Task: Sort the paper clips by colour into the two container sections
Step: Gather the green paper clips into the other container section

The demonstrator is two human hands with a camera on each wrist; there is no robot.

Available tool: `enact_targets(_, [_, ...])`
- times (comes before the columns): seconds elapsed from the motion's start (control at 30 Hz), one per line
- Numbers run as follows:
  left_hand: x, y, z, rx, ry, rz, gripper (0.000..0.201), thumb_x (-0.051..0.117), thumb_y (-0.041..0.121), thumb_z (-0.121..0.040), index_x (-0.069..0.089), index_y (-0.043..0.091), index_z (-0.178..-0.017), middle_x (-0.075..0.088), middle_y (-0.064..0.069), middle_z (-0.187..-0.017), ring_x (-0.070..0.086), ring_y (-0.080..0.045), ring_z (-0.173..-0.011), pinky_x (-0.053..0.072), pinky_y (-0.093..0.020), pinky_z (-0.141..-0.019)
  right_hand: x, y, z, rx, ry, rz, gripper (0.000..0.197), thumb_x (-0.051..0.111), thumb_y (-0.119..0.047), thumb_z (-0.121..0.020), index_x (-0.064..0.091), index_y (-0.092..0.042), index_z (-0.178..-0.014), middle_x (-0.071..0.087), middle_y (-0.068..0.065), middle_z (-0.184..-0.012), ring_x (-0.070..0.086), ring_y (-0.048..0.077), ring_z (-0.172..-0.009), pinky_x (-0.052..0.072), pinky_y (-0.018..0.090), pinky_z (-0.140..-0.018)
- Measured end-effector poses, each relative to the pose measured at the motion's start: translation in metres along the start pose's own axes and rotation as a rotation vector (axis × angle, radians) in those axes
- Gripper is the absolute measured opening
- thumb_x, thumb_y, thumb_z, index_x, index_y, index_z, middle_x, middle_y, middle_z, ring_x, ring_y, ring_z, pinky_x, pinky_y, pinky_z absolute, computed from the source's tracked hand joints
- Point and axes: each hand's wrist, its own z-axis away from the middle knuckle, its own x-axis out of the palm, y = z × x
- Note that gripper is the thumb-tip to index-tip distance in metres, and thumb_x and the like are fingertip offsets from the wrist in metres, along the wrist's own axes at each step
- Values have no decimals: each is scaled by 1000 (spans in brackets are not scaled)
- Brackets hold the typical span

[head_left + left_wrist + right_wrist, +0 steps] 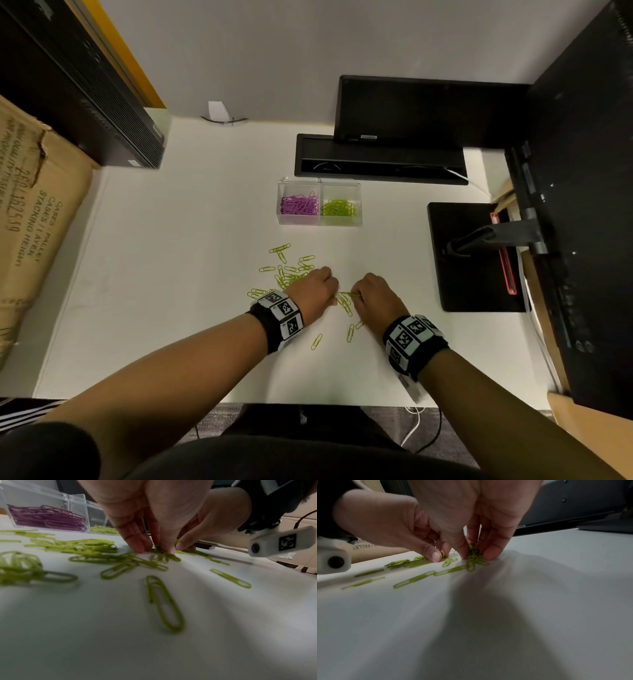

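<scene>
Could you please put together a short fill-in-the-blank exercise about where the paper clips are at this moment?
1. The loose clips left on the desk are all ____ in colour.
2. In the clear container, the left section holds the ____ clips.
3. The right hand pinches a small bunch of clips between its thumb and ____.
4. The left hand works at the clip pile with its fingertips touching the ____.

Missing words: green; purple; fingers; desk

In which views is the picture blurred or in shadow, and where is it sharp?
Head view: evenly lit and sharp on the clear container, edges bent by the wide lens. Left wrist view: the green clips nearby are soft. Right wrist view: the right hand casts a broad dark shadow on the table.
</scene>
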Motion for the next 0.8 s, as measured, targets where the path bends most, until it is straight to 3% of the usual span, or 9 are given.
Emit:
enact_targets(0.1, [0,-1,-1,28,0,-40,24,51,19,-96,58,-2,-106,53,-18,-108,53,-33,-98,46,-41,-80,-1,-2,-2,-23,-11,55,16,45,-15,-96,58,-8,-102,54,8,-106,48,24,-102,45,31,-73])
enact_targets(0.23, [-1,0,-1,19,-82,-174,33,37,23,-102,50,-1,-119,47,-16,-122,48,-30,-110,44,-40,-87,-14,-2,-10,54,-34,-87,16,49,-21,-95,59,-9,-95,60,8,-99,52,24,-97,46,33,-78])
enact_targets(0.37, [-3,2,1,23,-123,-276,38,32,24,-103,42,-2,-128,41,-18,-132,44,-32,-117,44,-41,-92,-53,-10,-27,194,-30,-479,12,57,-17,-92,63,-6,-95,64,7,-84,57,19,-72,45,22,-61])
enact_targets(0.47, [-3,3,1,28,-117,-280,32,36,13,-101,43,-3,-128,46,-20,-128,48,-33,-112,44,-41,-87,-94,-23,-48,204,24,-633,7,56,-11,-93,61,-8,-93,61,3,-72,55,11,-59,45,9,-50])
enact_targets(0.57, [-6,3,2,20,-139,-248,32,40,5,-97,41,-2,-129,49,-19,-124,50,-32,-109,45,-40,-87,-124,-35,-83,163,113,-550,6,56,-11,-92,61,-12,-88,61,4,-71,57,13,-59,48,23,-62])
enact_targets(0.63, [-12,2,1,-23,-143,-168,31,41,4,-96,43,-1,-126,50,-17,-122,51,-31,-110,44,-37,-86,-133,-42,-107,161,150,-400,11,56,-11,-89,62,-13,-80,63,8,-78,62,22,-73,51,33,-73])
enact_targets(0.7, [-21,0,-2,-98,-121,6,22,46,3,-92,50,2,-113,55,-15,-113,55,-30,-105,43,-34,-82,-135,-51,-128,164,129,-202,12,54,-10,-90,65,-6,-85,67,13,-90,64,28,-88,52,35,-79])
enact_targets(0.8, [-43,-3,-6,-201,48,228,10,49,9,-92,56,5,-98,61,-10,-99,60,-25,-90,45,-30,-78,-130,-58,-146,173,34,-34,21,53,-12,-91,67,-1,-104,67,14,-110,64,29,-99,53,33,-85])
